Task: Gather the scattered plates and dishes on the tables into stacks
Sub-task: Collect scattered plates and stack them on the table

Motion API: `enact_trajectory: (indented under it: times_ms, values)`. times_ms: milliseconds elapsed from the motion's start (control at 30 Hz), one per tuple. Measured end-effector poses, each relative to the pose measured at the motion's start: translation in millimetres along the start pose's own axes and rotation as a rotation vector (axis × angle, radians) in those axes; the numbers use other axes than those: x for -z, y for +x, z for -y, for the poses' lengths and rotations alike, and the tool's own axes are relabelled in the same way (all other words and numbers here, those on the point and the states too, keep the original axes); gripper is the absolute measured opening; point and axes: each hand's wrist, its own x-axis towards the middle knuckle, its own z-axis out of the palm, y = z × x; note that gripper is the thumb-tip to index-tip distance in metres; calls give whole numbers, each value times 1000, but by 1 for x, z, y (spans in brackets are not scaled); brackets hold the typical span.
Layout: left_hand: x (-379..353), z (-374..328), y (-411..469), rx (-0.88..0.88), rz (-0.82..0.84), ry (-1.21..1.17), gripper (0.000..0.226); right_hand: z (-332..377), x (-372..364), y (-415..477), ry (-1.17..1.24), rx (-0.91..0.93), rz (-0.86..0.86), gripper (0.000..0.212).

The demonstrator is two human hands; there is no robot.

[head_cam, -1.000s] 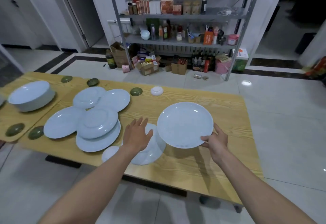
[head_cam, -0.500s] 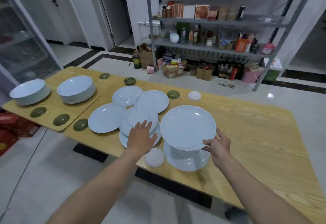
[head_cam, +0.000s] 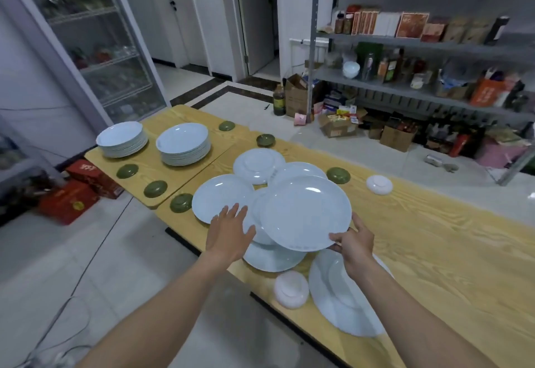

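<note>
The right hand (head_cam: pixel 351 244) pinches the near rim of a white plate (head_cam: pixel 304 211), holding it above the overlapping plates (head_cam: pixel 223 197) on the wooden table (head_cam: pixel 434 252). The left hand (head_cam: pixel 228 230) hovers over them with straight fingers. Two plate stacks (head_cam: pixel 184 147) stand on the neighbouring table (head_cam: pixel 150 172).

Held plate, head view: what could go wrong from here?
The right hand pinches the held plate by one rim only, so it could tip or slip onto the overlapping plates beneath. The small white dish sits close to the table edge; a nudge might knock it off.
</note>
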Motion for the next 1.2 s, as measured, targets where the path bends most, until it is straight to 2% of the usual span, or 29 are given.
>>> enact_trajectory:
  times_ms: [300, 533, 767, 1067, 1200]
  values:
    - [25, 85, 42, 60, -49, -3, 63, -16, -108, 24, -44, 1, 82, 88]
    - [56, 178, 94, -5, -71, 31, 61, -45, -220, 40, 8, 18, 68, 82]
    - [80, 254, 136, -38, -88, -8, 62, -64, -324, 58, 39, -14, 43, 89]
    - [100, 329, 241, -48, -136, -41, 61, -70, -454, 134, -4, -32, 52, 88]
    - [106, 356, 287, -7, -79, -26, 62, -76, -503, 170, -64, -67, 58, 91]
